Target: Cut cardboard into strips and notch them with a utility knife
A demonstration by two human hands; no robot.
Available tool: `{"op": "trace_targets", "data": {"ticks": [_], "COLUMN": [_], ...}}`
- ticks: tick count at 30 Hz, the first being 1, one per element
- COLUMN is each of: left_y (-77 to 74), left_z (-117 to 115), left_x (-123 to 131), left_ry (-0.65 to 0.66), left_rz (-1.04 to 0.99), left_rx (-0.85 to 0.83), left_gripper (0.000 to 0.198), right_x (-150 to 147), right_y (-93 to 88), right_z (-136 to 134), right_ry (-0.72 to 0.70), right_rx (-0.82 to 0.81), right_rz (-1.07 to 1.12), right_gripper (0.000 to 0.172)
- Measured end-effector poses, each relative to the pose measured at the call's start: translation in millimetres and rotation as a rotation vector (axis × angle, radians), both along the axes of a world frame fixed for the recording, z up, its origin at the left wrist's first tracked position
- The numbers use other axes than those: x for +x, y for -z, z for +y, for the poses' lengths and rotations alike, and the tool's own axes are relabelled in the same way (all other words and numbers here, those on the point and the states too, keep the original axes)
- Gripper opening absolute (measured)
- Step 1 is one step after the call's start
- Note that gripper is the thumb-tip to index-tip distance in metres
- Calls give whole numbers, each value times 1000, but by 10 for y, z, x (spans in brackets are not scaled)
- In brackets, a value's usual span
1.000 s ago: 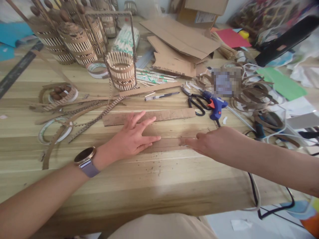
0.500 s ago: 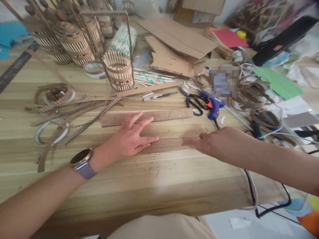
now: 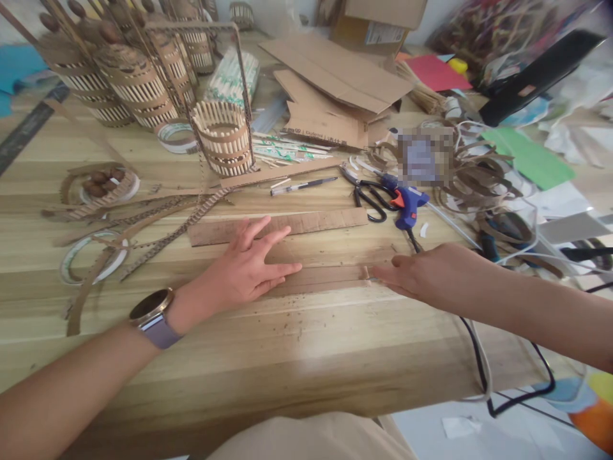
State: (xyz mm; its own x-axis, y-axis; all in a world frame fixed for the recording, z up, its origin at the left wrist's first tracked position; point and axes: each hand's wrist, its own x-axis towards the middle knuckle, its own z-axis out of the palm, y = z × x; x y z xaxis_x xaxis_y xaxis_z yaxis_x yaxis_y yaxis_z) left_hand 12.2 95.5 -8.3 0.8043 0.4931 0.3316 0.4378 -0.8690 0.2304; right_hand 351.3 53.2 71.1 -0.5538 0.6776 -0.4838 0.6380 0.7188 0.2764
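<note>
A thin brown cardboard strip (image 3: 325,276) lies flat on the wooden table, with a line running along its length. My left hand (image 3: 249,262), a watch on its wrist, rests over the strip's left part with fingers spread, thumb and fingertips on the cardboard. At the strip's right end my right hand (image 3: 407,273) is closed, its fingertips pinched low beside a small raised edge of cardboard (image 3: 366,273). Whatever sits between those fingertips is too small to make out. Just beyond the left fingers lies a second, wider cardboard strip (image 3: 316,223).
A blue glue gun (image 3: 409,203), black-handled pliers (image 3: 371,195) and a pen (image 3: 304,186) lie beyond the strips. Stick-walled lantern baskets (image 3: 223,144) stand at back left. Tape rolls (image 3: 71,259), cardboard sheets (image 3: 335,76) and a cable (image 3: 483,377) are around.
My right hand has shifted slightly rightward relative to the strip, and a small raised edge now shows at its right end. My left hand stays in place. The view has moved a little.
</note>
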Motion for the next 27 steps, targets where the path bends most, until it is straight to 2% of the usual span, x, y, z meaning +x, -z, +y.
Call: {"op": "trace_targets", "data": {"ticks": [7, 10, 15, 21, 27], "left_y": [0, 6, 12, 2, 15], "left_z": [-2, 3, 15, 17, -2], "left_x": [-2, -7, -14, -9, 16], "left_ry": [-8, -10, 3, 0, -23], "left_rz": [-7, -1, 22, 30, 12], "left_rx": [-44, -42, -1, 7, 3], "left_gripper": [35, 35, 34, 33, 33], "right_x": [116, 116, 137, 291, 452], "right_y": [46, 35, 48, 161, 136], "right_z": [-12, -8, 29, 7, -130], "right_ry": [21, 24, 37, 21, 69], "right_rx": [1, -16, -55, -54, 91], "right_rz": [17, 21, 120, 185, 110], "right_gripper": [60, 52, 29, 17, 28]}}
